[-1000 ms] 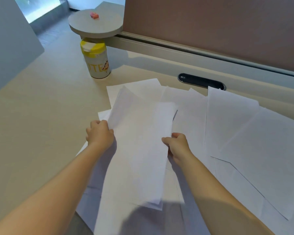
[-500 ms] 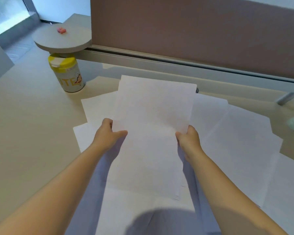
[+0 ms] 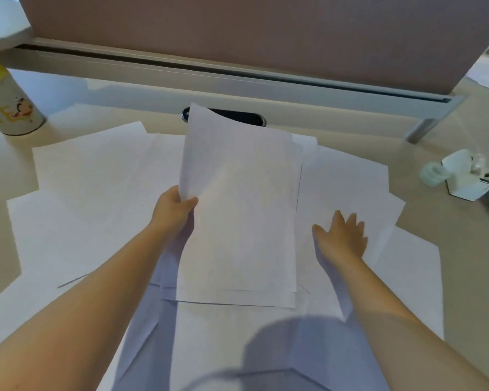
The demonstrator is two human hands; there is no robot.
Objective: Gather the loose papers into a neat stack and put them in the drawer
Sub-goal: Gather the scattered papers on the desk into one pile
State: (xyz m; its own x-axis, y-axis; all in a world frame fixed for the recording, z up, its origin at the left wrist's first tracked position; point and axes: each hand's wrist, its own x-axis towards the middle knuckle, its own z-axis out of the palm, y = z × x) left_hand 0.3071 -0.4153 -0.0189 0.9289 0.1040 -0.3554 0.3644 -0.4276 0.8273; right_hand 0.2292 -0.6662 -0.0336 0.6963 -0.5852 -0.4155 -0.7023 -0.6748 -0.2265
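Over the middle of the desk the left hand pinches one edge of a small gathered stack, while the right hand, fingers spread and holding nothing, reaches for loose papers just beside it. Held by one edge only, the stack could sag and fan apart, and no drawer shows yet.

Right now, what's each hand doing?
Left hand: pinching the small paper stack by its edge.
Right hand: open, fingers spread over loose sheets.
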